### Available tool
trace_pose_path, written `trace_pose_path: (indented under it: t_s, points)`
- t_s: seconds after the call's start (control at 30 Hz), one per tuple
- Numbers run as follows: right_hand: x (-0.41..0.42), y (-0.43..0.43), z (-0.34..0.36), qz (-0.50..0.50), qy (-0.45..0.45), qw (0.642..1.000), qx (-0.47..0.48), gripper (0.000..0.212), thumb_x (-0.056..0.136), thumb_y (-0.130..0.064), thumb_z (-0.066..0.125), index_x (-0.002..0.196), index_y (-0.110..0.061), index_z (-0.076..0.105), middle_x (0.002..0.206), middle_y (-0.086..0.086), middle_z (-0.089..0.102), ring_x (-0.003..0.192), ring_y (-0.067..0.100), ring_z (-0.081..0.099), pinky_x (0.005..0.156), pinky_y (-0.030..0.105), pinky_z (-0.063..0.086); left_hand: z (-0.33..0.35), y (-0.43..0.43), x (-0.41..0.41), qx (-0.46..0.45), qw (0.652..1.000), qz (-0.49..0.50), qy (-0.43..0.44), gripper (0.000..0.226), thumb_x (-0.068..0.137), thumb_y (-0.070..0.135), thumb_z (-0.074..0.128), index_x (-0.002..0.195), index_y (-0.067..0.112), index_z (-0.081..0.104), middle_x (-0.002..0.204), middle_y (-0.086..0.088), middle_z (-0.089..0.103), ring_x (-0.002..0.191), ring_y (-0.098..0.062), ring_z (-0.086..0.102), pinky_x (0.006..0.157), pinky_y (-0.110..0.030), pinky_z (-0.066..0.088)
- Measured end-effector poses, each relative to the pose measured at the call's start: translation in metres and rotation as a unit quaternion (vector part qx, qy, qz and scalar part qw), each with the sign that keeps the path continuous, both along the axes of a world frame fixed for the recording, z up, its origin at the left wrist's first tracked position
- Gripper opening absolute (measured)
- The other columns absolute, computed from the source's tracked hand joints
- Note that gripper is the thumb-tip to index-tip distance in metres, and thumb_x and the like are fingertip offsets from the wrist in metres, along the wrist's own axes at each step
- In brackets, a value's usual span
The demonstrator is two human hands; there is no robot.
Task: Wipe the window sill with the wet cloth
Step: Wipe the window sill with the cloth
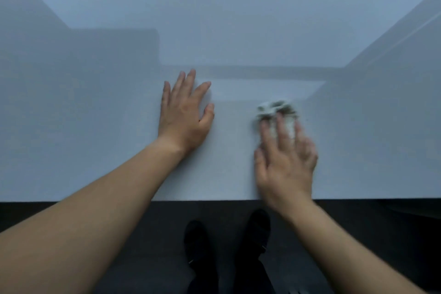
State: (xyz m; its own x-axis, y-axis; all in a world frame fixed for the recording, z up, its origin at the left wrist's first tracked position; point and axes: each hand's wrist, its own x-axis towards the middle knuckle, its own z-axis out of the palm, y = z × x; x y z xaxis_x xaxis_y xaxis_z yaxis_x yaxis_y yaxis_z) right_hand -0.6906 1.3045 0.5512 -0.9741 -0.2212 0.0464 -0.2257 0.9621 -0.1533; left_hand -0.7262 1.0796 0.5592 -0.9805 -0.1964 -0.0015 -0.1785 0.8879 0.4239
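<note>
**Pressing a cloth to a pale sill, seen from above**

Looking down from head height, a broad, pale grey-blue sill point(95, 150) fills most of the view, running from one side to the other. Its far part shows lighter and darker bands of shade; what lies beyond them cannot be made out. Along the near edge of the sill, a strip of dark floor point(358, 234) runs across the bottom.

Two bare forearms reach in from the lower corners. The left hand point(185, 114) lies palm down on the sill near the middle, fingers straight and spread wide, thumb out to the side, holding nothing. The right hand point(285, 162) is just to its right and a little nearer the edge, also palm down with fingers straight and fanned. It is blurred, so finer detail of the fingers is lost.

Between the arms, two dark shoes point(198, 241) stand on the floor, close to the sill.

The cloth point(274, 108) lies on the sill under the right hand's fingertips, pressed flat rather than gripped. Most of it pokes out beyond the fingertips on the far side, and bits show in the gaps between the fingers. It is small, crumpled and bunched, whitish with grey-green patches. It sits well apart from the left hand.
</note>
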Motion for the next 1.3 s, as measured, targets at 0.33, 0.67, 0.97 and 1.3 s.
trace_pose_path:
  t_s: [0.33, 0.67, 0.97, 1.3]
  points:
    - [-0.106, 0.022, -0.002, -0.058, -0.023, 0.998, -0.013, 0.059, 0.094, -0.044, 0.031, 0.153, -0.036, 0.029, 0.164, -0.007, 0.018, 0.151, 0.026, 0.01, 0.115, 0.053, 0.015, -0.011, 0.027, -0.026, -0.08, 0.994, 0.056, -0.056, 0.065, 0.092, 0.049, 0.025, 0.153, 0.027, 0.02, 0.164, -0.004, 0.003, 0.15, -0.018, -0.006, 0.12, -0.043, -0.008]
    - [-0.168, 0.017, 0.001, 0.053, -0.069, 0.996, -0.008, 0.052, 0.102, -0.043, 0.03, 0.153, -0.04, 0.025, 0.165, -0.012, 0.012, 0.152, 0.022, 0.003, 0.12, 0.048, 0.006, -0.011, 0.027, -0.026, -0.082, 0.993, 0.061, -0.062, 0.061, 0.094, 0.046, 0.027, 0.153, 0.031, 0.02, 0.164, 0.001, 0.003, 0.15, -0.014, -0.005, 0.121, -0.041, -0.006]
    - [-0.175, 0.006, -0.004, 0.264, -0.035, 0.964, 0.017, 0.055, 0.099, -0.044, 0.034, 0.153, -0.04, 0.026, 0.163, -0.009, 0.021, 0.151, 0.025, 0.013, 0.119, 0.049, 0.01, -0.009, 0.03, -0.026, -0.094, 0.991, 0.065, -0.069, 0.062, 0.093, 0.049, 0.024, 0.152, 0.031, 0.021, 0.164, 0.001, 0.004, 0.15, -0.015, -0.003, 0.121, -0.044, -0.003]
    - [-0.205, -0.027, -0.004, 0.296, -0.021, 0.955, 0.009, 0.051, 0.1, -0.044, 0.032, 0.151, -0.039, 0.031, 0.162, -0.01, 0.024, 0.151, 0.025, 0.015, 0.118, 0.048, 0.014, -0.003, 0.024, -0.037, -0.08, 0.993, 0.084, -0.022, 0.053, 0.086, 0.045, 0.04, 0.134, 0.027, 0.051, 0.148, -0.008, 0.04, 0.141, -0.026, 0.03, 0.117, -0.049, 0.011]
